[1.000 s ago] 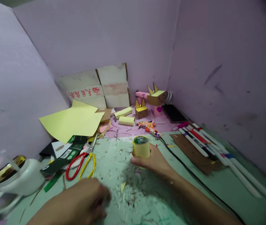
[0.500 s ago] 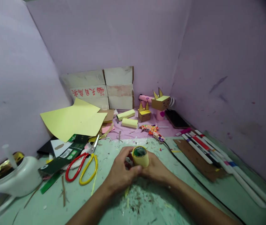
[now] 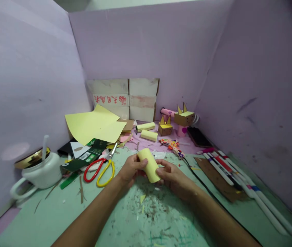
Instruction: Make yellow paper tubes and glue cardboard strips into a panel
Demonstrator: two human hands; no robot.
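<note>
A pale yellow paper tube (image 3: pixel 149 166) is held over the green table, lying tilted with its upper end toward the left. My left hand (image 3: pixel 131 168) is closed on its upper left side, thumb on top. The fingers of my right hand (image 3: pixel 171 175) grip its lower right end. Two similar yellow rolls, one (image 3: pixel 146 126) behind the other (image 3: pixel 149 135), lie farther back. Left of my hands are scissors (image 3: pixel 105 166) with one red and one yellow handle.
Yellow paper sheets (image 3: pixel 94 125) and a white teapot (image 3: pixel 43 173) are on the left. A patterned glue gun (image 3: pixel 173 147) with a black cable, small cardboard figures (image 3: pixel 165 129), a phone (image 3: pixel 199 137) and markers (image 3: pixel 238 171) stand or lie back and right.
The tube has turned from standing with its open, dark end showing to lying tilted with its side showing. My right hand has shifted to its lower end. The view has moved slightly.
</note>
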